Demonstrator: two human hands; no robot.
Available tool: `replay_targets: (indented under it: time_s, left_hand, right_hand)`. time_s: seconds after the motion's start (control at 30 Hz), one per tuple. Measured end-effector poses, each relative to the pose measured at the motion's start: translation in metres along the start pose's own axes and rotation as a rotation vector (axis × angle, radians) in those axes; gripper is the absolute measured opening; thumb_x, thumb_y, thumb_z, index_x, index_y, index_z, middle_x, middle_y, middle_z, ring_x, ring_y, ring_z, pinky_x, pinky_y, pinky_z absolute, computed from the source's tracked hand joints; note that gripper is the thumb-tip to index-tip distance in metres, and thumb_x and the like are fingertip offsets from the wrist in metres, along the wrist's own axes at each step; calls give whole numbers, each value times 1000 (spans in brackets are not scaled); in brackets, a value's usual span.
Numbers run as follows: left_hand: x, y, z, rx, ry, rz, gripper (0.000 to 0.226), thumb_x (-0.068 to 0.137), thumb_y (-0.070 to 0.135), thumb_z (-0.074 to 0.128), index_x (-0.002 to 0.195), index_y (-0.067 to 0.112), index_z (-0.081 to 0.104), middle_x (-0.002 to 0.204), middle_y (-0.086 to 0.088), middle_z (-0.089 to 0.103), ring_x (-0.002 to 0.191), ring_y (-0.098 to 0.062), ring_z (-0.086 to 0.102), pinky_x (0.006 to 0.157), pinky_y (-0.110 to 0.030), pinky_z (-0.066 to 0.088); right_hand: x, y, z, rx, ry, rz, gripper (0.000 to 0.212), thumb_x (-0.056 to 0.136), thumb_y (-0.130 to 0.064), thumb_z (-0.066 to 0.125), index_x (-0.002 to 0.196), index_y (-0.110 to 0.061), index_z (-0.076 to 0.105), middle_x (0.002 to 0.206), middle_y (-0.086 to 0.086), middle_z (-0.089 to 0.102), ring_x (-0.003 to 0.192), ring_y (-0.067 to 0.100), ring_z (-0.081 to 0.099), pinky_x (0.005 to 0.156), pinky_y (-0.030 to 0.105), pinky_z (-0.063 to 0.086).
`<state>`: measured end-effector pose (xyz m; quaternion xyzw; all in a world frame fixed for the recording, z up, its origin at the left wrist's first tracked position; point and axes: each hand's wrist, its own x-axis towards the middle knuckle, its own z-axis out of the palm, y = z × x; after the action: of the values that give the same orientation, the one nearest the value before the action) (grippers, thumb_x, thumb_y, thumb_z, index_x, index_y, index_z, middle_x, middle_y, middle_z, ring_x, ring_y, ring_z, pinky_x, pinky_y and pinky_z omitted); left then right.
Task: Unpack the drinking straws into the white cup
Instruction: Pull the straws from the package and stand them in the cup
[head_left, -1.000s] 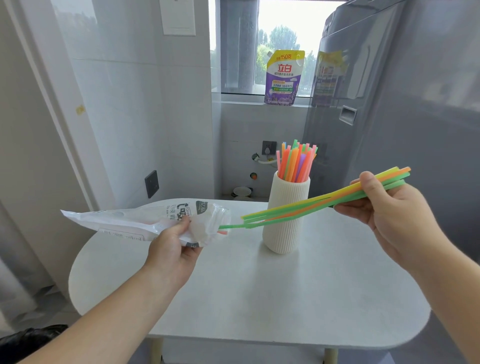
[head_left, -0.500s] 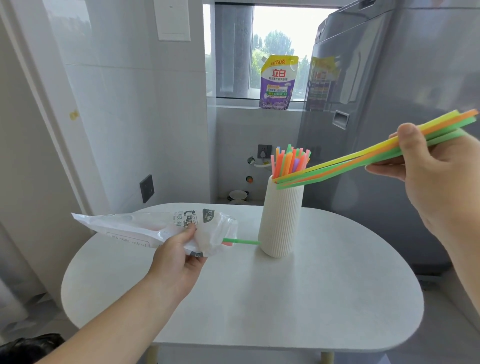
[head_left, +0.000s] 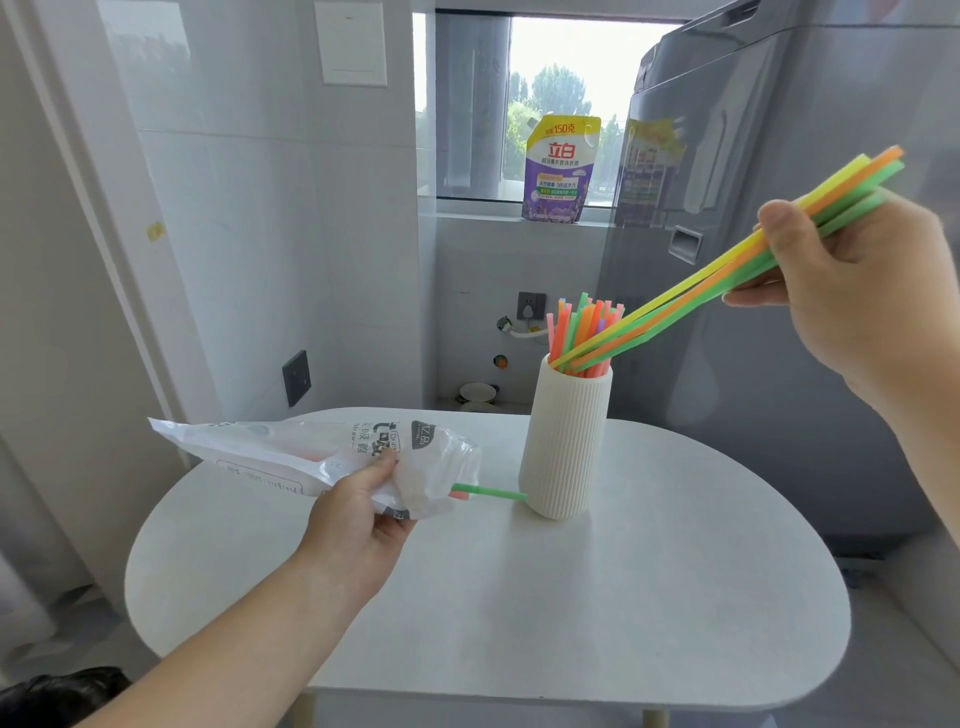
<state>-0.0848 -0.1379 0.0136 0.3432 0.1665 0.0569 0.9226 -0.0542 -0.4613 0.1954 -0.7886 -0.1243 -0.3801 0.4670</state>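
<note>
The right hand (head_left: 852, 291) pinches a bundle of long yellow, orange and green plastic straws (head_left: 701, 291) near their upper ends, slanting them so the lower tips enter the tall white ribbed cup (head_left: 566, 441), which stands towards the far edge of the rounded white table (head_left: 675, 597). The left hand (head_left: 358, 525) grips the crinkled white plastic straw packet (head_left: 291, 452) above the table's left side, its mouth turned towards the cup for easy reach; one green straw (head_left: 488, 492) pokes out
</note>
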Motion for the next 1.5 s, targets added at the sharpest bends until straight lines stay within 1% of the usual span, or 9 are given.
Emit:
replay_targets:
  time_s: [0.13,0.27,0.57,0.83,1.0,1.1,1.2,1.37,1.5]
  left_hand:
    - [-1,0,0,8,-9,0,20,98,0,62,115,8,68,98,-6,83,83,-20,80,54,-35,63]
    - [-2,1,0,16,-9,11,22,98,0,62,117,9,68,95,-4,83,81,-19,80,54,-33,63]
    - [-3,0,1,23,-1,12,21,97,0,63,115,10,69,96,-3,83,81,-18,80,54,-33,63]
    - [-3,-1,0,35,-14,14,19,97,0,62,112,10,69,96,-4,83,80,-18,80,53,-33,63]
    - [-2,-1,-1,45,-21,12,20,97,1,63,114,9,69,95,-3,83,82,-19,80,56,-34,64]
    - [-1,0,-2,45,-19,16,21,97,1,63,115,10,69,96,-3,83,83,-18,80,56,-33,63]
    - [-2,-1,-1,50,-22,11,19,97,2,63,114,9,69,96,-3,83,82,-18,80,56,-33,64]
    - [-3,-1,1,58,-15,12,20,97,1,63,115,9,70,99,-4,83,83,-19,80,56,-33,64]
    - [-3,0,0,59,-15,20,20,98,2,62,114,11,70,101,-4,83,84,-18,80,56,-34,64]
  right_hand:
    - [9,3,1,-52,-34,-20,32,100,-48,55,99,-17,66,74,-31,73,60,3,75,56,14,58]
    - [14,5,0,-69,-30,-18,32,100,-47,55,98,-17,66,69,-16,76,58,4,74,48,10,52]
    - [14,-1,-4,-30,-78,25,24,100,-45,56,88,-24,62,70,-27,74,58,6,75,45,9,48]
    - [19,-11,-3,-9,-47,26,24,98,-45,58,84,-27,62,72,-22,76,59,12,77,52,17,58]
    - [24,-6,-6,-26,5,77,26,94,-50,60,83,-27,63,74,-14,78,60,16,77,60,33,64]
    - [23,-6,-6,-45,15,91,26,94,-50,61,83,-27,63,74,-6,77,58,15,77,57,30,64]
    - [20,-13,-1,-72,-30,80,27,97,-47,59,83,-24,62,69,-11,77,57,13,76,49,20,59]
    - [23,-26,13,-157,-140,21,26,100,-43,59,91,-19,64,77,-5,76,59,9,76,63,29,62]
    - [35,-38,25,-181,-238,15,21,101,-40,58,87,-25,60,79,-4,76,58,8,75,51,18,56]
